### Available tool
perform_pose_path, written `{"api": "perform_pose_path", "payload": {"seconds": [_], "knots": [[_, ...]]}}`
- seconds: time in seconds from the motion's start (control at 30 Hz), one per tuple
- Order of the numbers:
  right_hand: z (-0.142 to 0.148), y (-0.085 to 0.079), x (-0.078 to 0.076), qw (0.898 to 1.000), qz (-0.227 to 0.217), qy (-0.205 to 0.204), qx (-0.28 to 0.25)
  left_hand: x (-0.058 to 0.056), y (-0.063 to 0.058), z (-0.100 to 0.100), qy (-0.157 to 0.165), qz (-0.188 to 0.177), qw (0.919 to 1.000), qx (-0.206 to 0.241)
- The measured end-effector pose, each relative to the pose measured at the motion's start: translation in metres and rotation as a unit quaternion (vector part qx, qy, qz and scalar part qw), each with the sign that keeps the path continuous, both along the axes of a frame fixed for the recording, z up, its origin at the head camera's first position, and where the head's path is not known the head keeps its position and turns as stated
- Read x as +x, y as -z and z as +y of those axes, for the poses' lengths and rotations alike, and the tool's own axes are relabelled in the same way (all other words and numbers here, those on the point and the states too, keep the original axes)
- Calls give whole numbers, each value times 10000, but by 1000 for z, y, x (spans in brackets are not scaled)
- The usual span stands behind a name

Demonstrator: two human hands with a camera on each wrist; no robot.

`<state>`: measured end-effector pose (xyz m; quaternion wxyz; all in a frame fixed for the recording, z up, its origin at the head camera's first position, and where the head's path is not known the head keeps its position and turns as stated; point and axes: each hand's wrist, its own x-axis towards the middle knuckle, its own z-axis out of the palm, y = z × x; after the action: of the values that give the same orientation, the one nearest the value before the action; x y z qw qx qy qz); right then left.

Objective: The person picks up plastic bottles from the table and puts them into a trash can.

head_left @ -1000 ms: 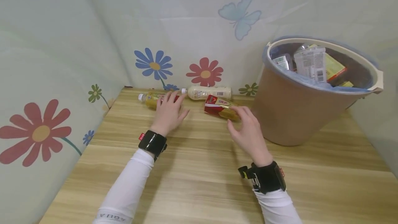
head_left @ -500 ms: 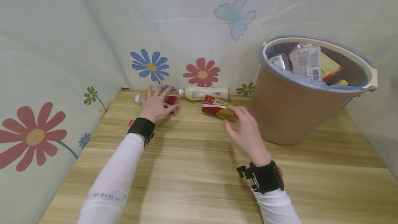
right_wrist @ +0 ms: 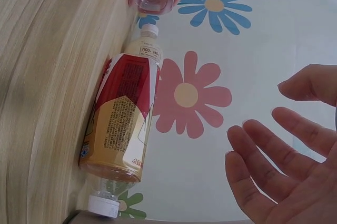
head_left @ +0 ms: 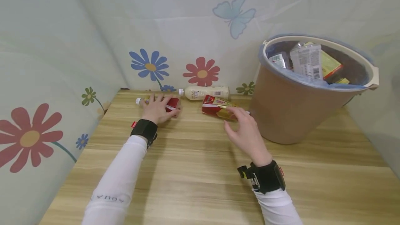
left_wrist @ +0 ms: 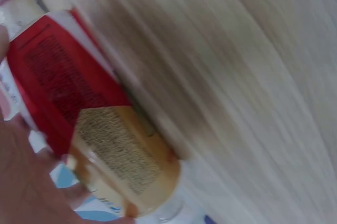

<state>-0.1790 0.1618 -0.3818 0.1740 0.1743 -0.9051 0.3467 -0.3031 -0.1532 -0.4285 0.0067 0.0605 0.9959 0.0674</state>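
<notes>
My left hand [head_left: 155, 109] lies over a drink bottle [head_left: 173, 103] with a red and yellow label and white cap, near the back edge of the table. Its fingers reach across the top while the thumb lies along the base end; in the left wrist view the fingers curve along the bottle's side [left_wrist: 68, 76]. A second red and yellow bottle [head_left: 215, 106] rests on its side, cap toward the bin. Beside it is my right hand [head_left: 248, 134], fingers loosely bent and apart from the bottle [right_wrist: 124, 113] in the right wrist view, holding nothing.
A cream-coloured bottle [head_left: 206, 93] lies along the back wall behind the second bottle. At right stands a brown bin [head_left: 284, 110] with a blue liner, containing packaging [head_left: 307, 60]. Flower-printed fabric [head_left: 175, 37] borders the wooden table [head_left: 187, 176].
My left hand moved left along its bottle with fingers spread, then the fingers drew together over it. The right hand stayed near the second bottle. The camera view shifted slightly.
</notes>
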Motion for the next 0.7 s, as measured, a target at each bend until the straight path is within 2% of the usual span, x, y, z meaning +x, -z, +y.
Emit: {"api": "perform_pose_path", "payload": {"seconds": [0.27, 0.57, 0.7], "knots": [[0, 0, 2, 9999, -79, -73, 72, 31, -5, 22, -33, -210, 9997, -157], [0, 0, 0, 9998, -136, -125, 70, 79, -19, 56, -24, -548, 9984, -145], [1, 1, 0, 9997, -224, -118, 64, 101, -23, 79, -141, -540, 9982, -208]]}}
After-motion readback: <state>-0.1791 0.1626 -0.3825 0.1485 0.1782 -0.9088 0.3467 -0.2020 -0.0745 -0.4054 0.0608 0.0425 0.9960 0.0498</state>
